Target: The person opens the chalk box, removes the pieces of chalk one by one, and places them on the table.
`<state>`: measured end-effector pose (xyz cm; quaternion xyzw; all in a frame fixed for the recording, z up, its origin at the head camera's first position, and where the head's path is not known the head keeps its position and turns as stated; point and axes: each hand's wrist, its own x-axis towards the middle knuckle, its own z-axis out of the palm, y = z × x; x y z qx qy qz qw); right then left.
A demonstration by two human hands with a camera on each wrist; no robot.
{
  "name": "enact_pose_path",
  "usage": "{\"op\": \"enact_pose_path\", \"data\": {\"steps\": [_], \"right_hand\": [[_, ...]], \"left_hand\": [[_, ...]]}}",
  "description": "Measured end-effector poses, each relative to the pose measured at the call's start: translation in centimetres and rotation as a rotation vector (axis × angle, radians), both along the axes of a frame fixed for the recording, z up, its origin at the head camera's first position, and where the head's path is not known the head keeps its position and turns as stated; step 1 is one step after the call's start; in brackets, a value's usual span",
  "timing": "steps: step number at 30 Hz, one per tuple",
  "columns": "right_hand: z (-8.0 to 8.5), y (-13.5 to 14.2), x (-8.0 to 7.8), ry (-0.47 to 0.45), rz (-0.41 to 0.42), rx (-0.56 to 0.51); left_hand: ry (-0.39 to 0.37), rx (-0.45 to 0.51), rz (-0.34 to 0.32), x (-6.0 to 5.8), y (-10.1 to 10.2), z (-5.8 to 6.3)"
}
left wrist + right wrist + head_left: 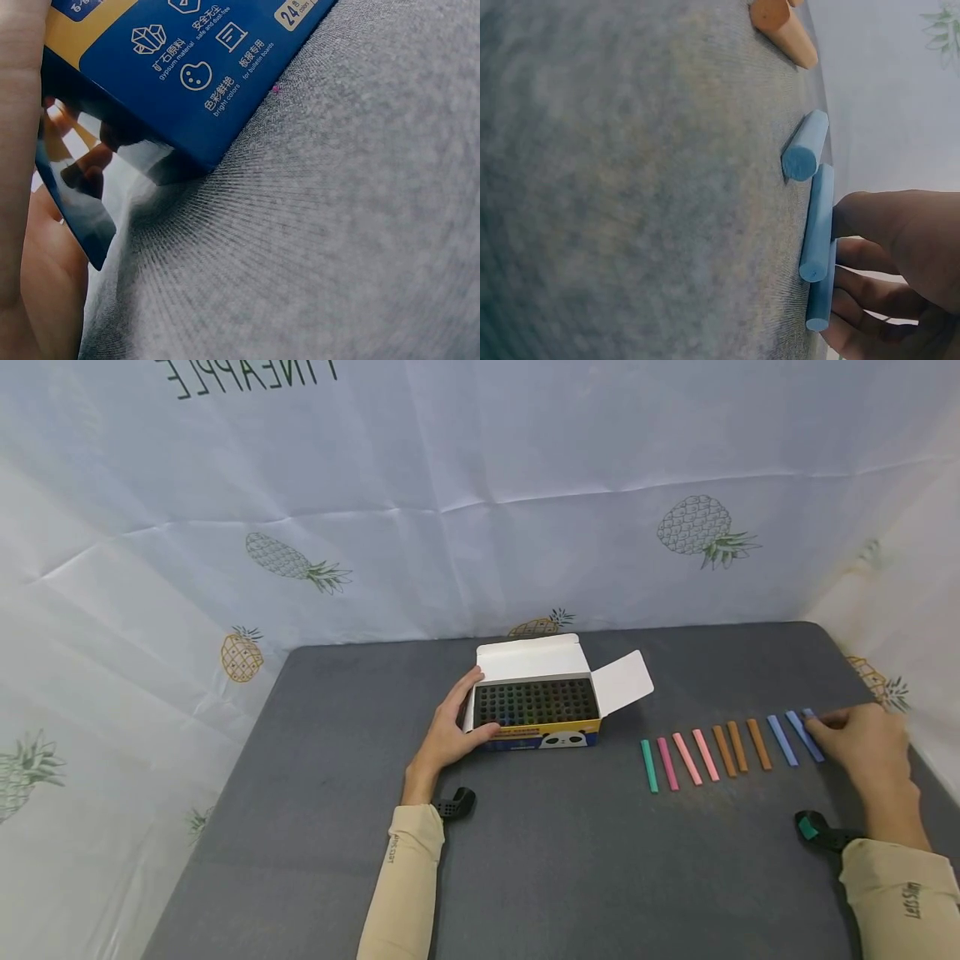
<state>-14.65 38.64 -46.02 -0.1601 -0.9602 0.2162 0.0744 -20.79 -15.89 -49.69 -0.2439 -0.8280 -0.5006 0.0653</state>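
My left hand [448, 735] grips the left end of an open chalk box [538, 739], thumb on its front and fingers along the side. The box is blue and yellow with a panda on it, and a dark grid of holes [536, 702] shows inside. At the far right, my right hand [870, 743] pinches the last blue chalk stick [821, 304], low at the table. Right beside that stick lies another blue chalk [817, 225], with a third blue chalk [806, 146] a little farther left.
Left of the blue sticks, a row continues with several brown chalks [737, 746], pink chalks [687, 758] and one green chalk [648, 766] on the grey table [570, 860]. A white box flap [622, 683] sticks out rightward. Behind hangs a pineapple-print curtain [465, 560].
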Motion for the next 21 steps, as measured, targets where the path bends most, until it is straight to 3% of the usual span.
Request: {"op": "enact_pose_path", "data": {"steps": [10, 13, 16, 21], "right_hand": [[0.1, -0.5, 0.2, -0.044, -0.061, -0.057], [0.2, -1.3, 0.4, 0.043, -0.054, -0.071], [0.8, -2.5, 0.4, 0.227, 0.024, -0.041], [3.3, -6.8, 0.0, 0.457, 0.146, 0.003]], "left_hand": [[-0.018, -0.026, 0.006, 0.1, -0.4, 0.2], [-0.025, -0.053, 0.004, 0.3, -0.7, 0.5], [-0.023, -0.066, -0.016, 0.5, -1.0, 0.9], [0.013, -0.121, -0.040, 0.8, -1.0, 1.9]]}}
